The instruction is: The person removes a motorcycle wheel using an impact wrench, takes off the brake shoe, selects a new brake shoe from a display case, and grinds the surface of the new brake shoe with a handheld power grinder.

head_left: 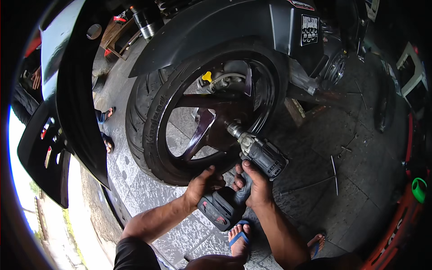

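Observation:
My right hand (257, 186) is wrapped around the handle of a black and grey cordless impact wrench (264, 155). Against the wrench's battery pack (218, 209) lies my left hand (202, 186), thumb up and fingers curled, partly hidden behind it. The wrench's metal socket (234, 129) sits at the hub of a dark motorcycle wheel (222, 119), over the axle end, so the fastener is hidden. The wheel carries a black tyre (155, 130) and stands under a dark fender (198, 38). A yellow piece (207, 76) shows behind the spokes.
A T-shaped metal wrench (334, 175) and small metal parts (344, 149) lie on the tiled floor at right. Red equipment with a green piece (418, 190) stands at the right edge. Dark bodywork (81, 90) hangs at left. Another person's feet (108, 143) are beyond it.

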A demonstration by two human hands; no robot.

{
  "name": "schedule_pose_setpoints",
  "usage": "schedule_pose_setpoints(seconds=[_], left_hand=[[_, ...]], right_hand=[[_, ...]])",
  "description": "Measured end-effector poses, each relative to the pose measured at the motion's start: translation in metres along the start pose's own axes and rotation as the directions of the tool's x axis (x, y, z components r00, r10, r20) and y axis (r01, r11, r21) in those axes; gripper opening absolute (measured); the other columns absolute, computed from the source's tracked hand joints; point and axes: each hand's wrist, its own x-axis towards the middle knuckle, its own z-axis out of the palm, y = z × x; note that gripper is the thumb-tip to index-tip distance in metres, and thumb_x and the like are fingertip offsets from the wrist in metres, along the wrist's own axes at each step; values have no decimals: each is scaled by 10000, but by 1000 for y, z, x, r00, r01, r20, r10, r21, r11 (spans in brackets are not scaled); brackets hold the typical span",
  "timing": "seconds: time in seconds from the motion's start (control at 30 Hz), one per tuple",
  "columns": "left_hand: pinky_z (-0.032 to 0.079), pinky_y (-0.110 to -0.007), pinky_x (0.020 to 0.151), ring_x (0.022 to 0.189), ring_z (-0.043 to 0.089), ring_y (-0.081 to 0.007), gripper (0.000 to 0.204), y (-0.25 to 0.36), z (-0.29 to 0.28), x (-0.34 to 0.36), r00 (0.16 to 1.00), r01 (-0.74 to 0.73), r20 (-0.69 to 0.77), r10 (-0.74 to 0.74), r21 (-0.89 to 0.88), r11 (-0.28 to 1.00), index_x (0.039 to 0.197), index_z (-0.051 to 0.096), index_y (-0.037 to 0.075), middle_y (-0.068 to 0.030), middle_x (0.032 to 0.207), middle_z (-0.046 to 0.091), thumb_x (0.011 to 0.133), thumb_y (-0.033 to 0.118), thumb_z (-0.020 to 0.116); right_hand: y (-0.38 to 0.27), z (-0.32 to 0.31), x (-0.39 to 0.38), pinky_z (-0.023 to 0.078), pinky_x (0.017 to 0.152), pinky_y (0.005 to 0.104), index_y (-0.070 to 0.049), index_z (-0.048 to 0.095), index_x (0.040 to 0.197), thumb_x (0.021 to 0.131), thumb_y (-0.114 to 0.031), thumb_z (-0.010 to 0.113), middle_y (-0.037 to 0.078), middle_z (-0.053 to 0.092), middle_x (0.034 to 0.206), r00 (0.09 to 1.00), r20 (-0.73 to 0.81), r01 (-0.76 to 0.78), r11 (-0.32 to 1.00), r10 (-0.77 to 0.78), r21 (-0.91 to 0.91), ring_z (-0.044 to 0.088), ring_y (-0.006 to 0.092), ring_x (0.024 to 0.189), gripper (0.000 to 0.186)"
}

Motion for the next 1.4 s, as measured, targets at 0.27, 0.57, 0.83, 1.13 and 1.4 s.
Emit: schedule_pose_setpoints(seconds=[0.27, 0.57, 0.83, 1.13, 1.4], left_hand=[[503, -332, 724, 760, 627, -217, 470, -8, 14, -10, 956, -126, -272, 112, -36, 991, 971, 618, 29, -126, 830, 657, 918, 496, 644], [539, -438, 792, 849, 632, -265, 760, -33, 19, -25, 740, -345, -669, 73, -284, 894, 1293, 393, 2, -148, 899, 592, 835, 507, 728], [556, -502, 867, 1004, 623, -370, 1004, -31, 35, -28, 819, -373, -522, 237, -172, 912, 1464, 256, 25, -264, 1268, 429, 787, 576, 754], [556, -400, 802, 916, 626, -265, 825, -38, 27, -23, 787, -413, -568, 243, -191, 890, 1368, 433, 70, -206, 1130, 567, 809, 603, 722], [538, -396, 847, 1046, 618, -297, 828, -63, 17, 20, 782, -347, -566, 261, -47, 937, 1376, 435, -26, -202, 1254, 566, 886, 617, 610]], right_hand=[[-11, 2, -1, 430, 539, 297, -94, 512, 1224, 920, -236, 651, 45, 547, 844, 1000, 20, -11, 1000, 10, 16, 484, 106, 552, 363], [-15, 6, 0, 461, 535, 286, -84, 556, 1154, 917, -274, 676, 139, 650, 1069, 998, 35, 42, 999, -43, 24, 527, 113, 562, 327], [-5, -4, 5, 415, 532, 280, -90, 507, 1245, 918, -284, 655, 32, 544, 851, 998, 60, 22, 1000, -24, 21, 462, 91, 544, 408], [-8, -2, 2, 422, 534, 275, -82, 489, 1267, 928, -271, 627, 27, 536, 837, 999, 38, 34, 999, -33, -27, 474, 96, 544, 412], [-8, -16, 10, 442, 493, 227, -15, 577, 1247, 915, -151, 689, 109, 685, 1043, 970, 90, 243, 918, -226, -314, 543, 70, 610, 375]])
